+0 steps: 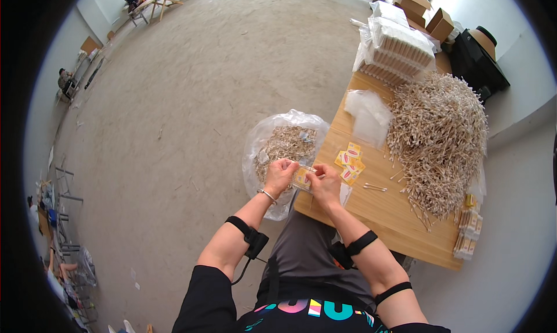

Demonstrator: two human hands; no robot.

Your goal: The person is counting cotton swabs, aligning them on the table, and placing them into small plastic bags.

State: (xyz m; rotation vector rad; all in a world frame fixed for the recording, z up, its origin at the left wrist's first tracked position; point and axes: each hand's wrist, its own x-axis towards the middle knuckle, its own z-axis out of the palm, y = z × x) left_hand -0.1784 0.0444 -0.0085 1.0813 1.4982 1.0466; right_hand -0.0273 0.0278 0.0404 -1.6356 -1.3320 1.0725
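Note:
Between my two hands is a small clear packet (302,177) with a yellow card and what look like cotton swabs inside. My left hand (279,176) pinches its left end. At the packet's right end, the fingers of my right hand (326,185) are closed on it near the top edge. Just right of my right hand, several yellow-and-white cards (350,161) lie overlapped on the wooden table (336,137). A few loose cotton swabs (375,187) rest beyond them, and a big heap of swabs (438,141) covers the table's right side.
Left of the table, an open clear plastic bag (250,159) holds more swabs on the floor. Thin clear plastic bags (366,115) lie behind the cards. Stacked packs of swabs (400,45) stand at the far end. Finished-looking packets (469,231) line the right edge. People sit farther off at left.

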